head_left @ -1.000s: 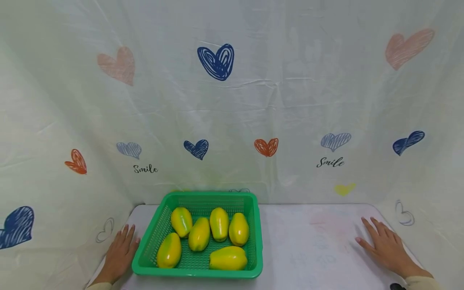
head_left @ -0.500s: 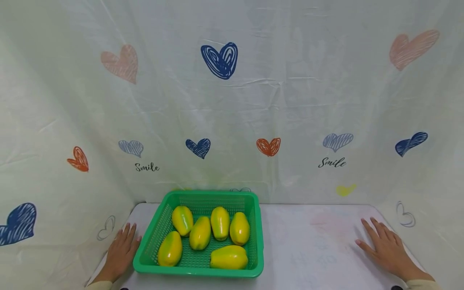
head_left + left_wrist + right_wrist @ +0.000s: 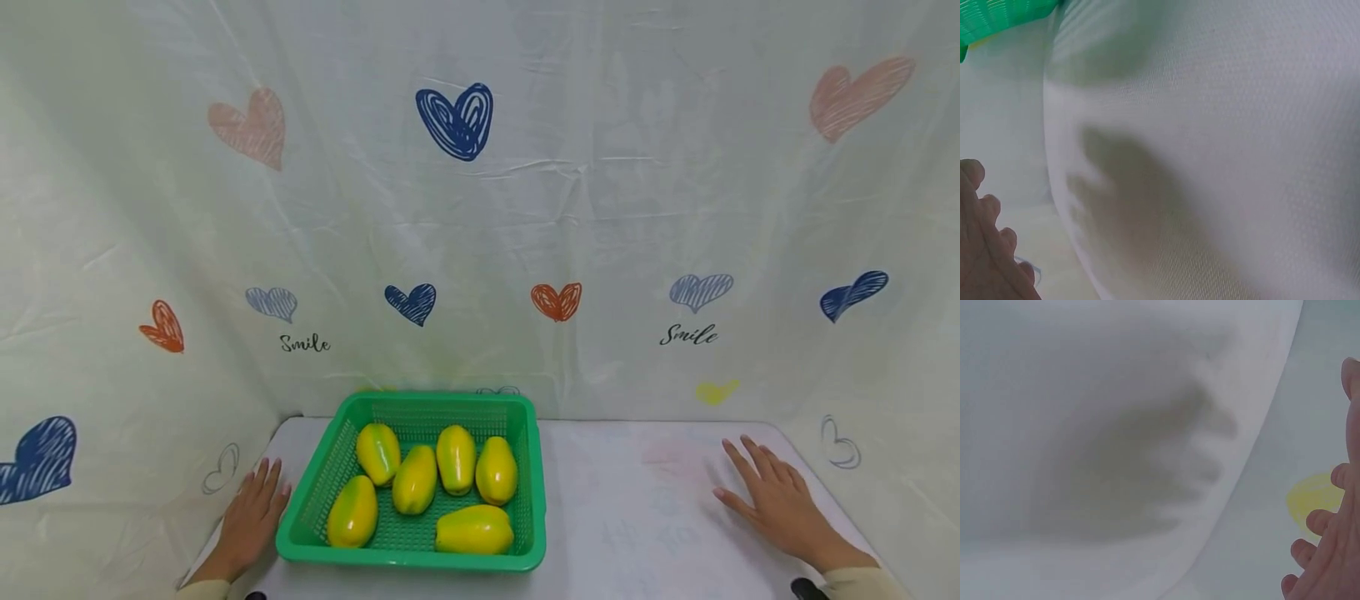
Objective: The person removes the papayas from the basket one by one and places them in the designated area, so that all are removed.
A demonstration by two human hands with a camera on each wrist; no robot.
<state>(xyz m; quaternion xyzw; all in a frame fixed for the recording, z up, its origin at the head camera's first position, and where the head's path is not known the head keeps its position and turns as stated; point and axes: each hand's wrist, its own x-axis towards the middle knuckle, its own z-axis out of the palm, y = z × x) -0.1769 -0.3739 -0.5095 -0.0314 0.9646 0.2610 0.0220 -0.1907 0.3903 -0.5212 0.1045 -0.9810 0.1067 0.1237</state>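
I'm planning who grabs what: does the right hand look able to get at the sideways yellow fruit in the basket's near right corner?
Probably yes: the right hand looks empty, nothing shows between it and the green basket, and the yellow fruit lies uncovered below the rim.

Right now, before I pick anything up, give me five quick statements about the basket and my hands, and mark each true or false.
1. The green basket holds six yellow fruits. True.
2. The left hand is nearer the basket than the right hand is. True.
3. The right hand grips one of the yellow fruits. False: it holds nothing.
4. A backdrop hangs behind the table. True.
5. The basket sits nearer the table's right side. False: nearer its left.
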